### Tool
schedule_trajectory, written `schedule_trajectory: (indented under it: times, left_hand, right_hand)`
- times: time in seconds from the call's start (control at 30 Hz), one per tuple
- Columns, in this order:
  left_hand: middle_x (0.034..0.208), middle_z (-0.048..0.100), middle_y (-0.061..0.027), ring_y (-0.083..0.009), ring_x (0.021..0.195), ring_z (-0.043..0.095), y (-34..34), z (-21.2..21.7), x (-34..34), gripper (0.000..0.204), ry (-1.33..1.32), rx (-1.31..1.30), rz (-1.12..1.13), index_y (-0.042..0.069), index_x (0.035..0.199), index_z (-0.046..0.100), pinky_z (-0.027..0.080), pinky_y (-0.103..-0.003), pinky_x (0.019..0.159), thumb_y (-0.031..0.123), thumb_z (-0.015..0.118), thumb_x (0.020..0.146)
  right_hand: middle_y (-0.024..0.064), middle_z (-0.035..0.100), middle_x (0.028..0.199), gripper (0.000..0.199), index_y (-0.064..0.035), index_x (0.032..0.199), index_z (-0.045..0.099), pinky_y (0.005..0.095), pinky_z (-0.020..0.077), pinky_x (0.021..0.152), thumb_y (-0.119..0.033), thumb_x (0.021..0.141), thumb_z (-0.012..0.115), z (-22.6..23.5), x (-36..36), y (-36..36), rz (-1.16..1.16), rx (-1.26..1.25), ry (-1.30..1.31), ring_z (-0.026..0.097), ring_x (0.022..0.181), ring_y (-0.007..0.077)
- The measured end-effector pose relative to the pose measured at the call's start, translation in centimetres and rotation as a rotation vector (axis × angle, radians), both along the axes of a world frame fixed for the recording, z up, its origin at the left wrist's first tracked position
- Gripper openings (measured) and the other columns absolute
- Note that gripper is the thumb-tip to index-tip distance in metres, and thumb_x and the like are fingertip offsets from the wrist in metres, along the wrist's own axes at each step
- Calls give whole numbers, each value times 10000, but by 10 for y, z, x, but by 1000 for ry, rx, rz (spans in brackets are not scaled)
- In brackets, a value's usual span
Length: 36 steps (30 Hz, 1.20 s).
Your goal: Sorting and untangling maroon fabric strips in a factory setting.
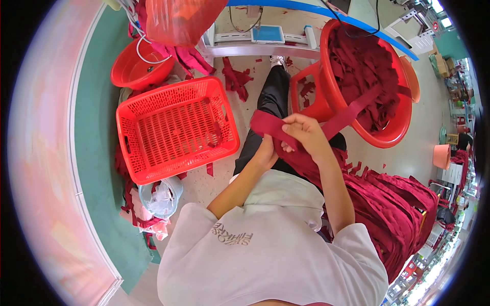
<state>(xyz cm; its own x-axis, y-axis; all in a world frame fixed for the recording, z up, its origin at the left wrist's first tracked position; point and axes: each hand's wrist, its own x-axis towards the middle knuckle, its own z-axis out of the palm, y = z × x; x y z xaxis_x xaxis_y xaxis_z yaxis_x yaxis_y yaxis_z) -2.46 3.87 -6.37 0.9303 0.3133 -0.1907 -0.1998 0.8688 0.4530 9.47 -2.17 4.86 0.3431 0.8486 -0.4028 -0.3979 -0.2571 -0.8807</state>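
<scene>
A dark red fabric strip [268, 124] stretches across my hands above my lap. My left hand [266, 152] is closed on its lower edge, partly hidden behind the cloth. My right hand [308, 133] pinches the strip a little to the right, with thumb and fingers bent over it. From there a band of the same cloth runs up to the right into a red tub [378, 141] heaped with dark red strips [361, 71]. Beside my right forearm lies a big bundle of long dark red strips [390, 204], reaching in under my hands.
A red slotted basket [228, 137] stands on the left, with a red basin [120, 74] behind it. A pale blue bin [176, 191] with white plastic sits nearer. The tub rests on a red stool [301, 92]. A metal frame [255, 50] crosses ahead; cloth scraps [236, 79] litter the floor.
</scene>
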Motion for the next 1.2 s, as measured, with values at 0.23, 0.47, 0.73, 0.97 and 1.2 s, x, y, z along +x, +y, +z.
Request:
schedule_trajectory:
  times: [0.23, 0.47, 0.73, 0.97, 1.2]
  left_hand:
    - [899, 573, 12, -79, 752, 568, -10, 19, 3, 375, 154, 113, 23, 114, 1172, 514, 468, -235, 633, 439, 526, 986]
    - [908, 632, -19, -96, 815, 613, 1, 33, 9, 420, 166, -148, 74, 116, 1057, 563, 470, -225, 720, 498, 392, 1017]
    - [755, 494, 46, -51, 689, 479, 2, 25, 8, 307, 148, -93, 104, 86, 963, 567, 368, -211, 629, 362, 444, 1019]
    - [773, 482, 34, -63, 717, 490, 4, 27, 8, 262, 170, -125, 90, 79, 973, 569, 399, -223, 681, 330, 493, 989]
    - [838, 557, 38, -67, 821, 544, -5, 36, 10, 282, 241, -19, 35, 72, 1073, 617, 428, -234, 750, 322, 520, 986]
  right_hand:
    - [67, 691, 847, 105, 30, 989, 572, 241, 498, 537, -39, 919, 609, -15, -16, -17, -138, -71, -112, 606, 609, 91]
    - [19, 637, 742, 116, -8, 944, 520, 214, 455, 528, -40, 915, 628, 7, -17, -18, 78, -271, -503, 569, 591, 60]
    - [36, 608, 655, 135, 12, 880, 535, 238, 446, 544, -63, 895, 646, -14, -9, -63, 163, -313, -385, 570, 570, 84]
    - [39, 633, 764, 97, 23, 908, 546, 235, 460, 609, -19, 893, 633, -20, -9, -70, 88, -226, -318, 573, 662, 77]
    - [30, 617, 743, 123, 15, 956, 550, 229, 463, 629, -10, 879, 643, -16, -8, -43, 148, -157, -462, 589, 690, 74]
